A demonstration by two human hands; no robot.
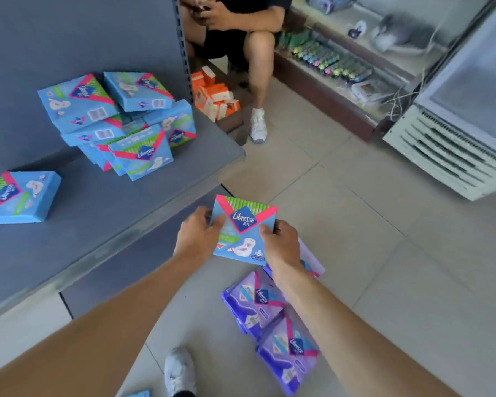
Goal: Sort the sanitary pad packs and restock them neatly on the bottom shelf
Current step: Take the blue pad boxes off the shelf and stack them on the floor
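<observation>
Two hands are gripping one blue Libresse pad pack [242,230]: L hand [196,234] pinching its left edge, R hand [281,245] pinching its right edge w/ thumb on the front. Pack is hanging face-up over the tiled floor [355,224], just off the front edge of the grey bottom shelf [98,213]. A messy heap of blue packs [121,121] is sitting at the shelf's back, a lone blue pack [20,197] lying apart at far left. Purple packs [272,319] are lying on the floor under the R forearm. Orange boxes [215,98] are piled beside a seated person's leg [255,73].
</observation>
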